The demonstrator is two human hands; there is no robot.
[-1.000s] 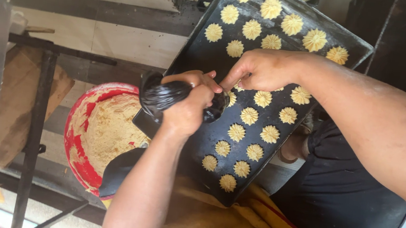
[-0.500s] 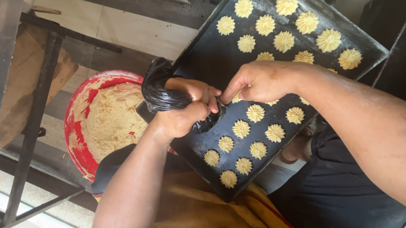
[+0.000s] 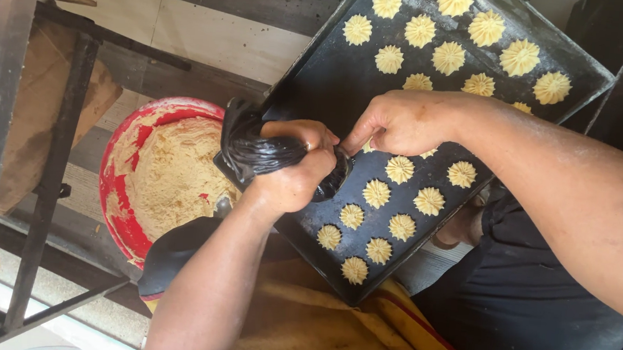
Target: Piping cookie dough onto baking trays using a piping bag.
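My left hand (image 3: 292, 173) is closed around the twisted top of a black piping bag (image 3: 257, 151) and holds it over the near left part of a black baking tray (image 3: 328, 78). My right hand (image 3: 404, 119) pinches the bag's lower end just above the tray. The nozzle is hidden under my fingers. Rows of pale yellow star-shaped dough cookies (image 3: 399, 170) cover the tray to the right of my hands and at its far end.
A red bowl (image 3: 117, 179) of crumbly yellow dough (image 3: 171, 173) sits left of the tray. A dark metal frame (image 3: 49, 172) and a brown sack (image 3: 31, 118) stand further left. Yellow cloth (image 3: 304, 334) and dark trousers (image 3: 533, 326) lie below the tray.
Both hands and the bag have stayed together over the tray's left side. The view has shifted slightly, so the tray and bowl sit lower and to the right.
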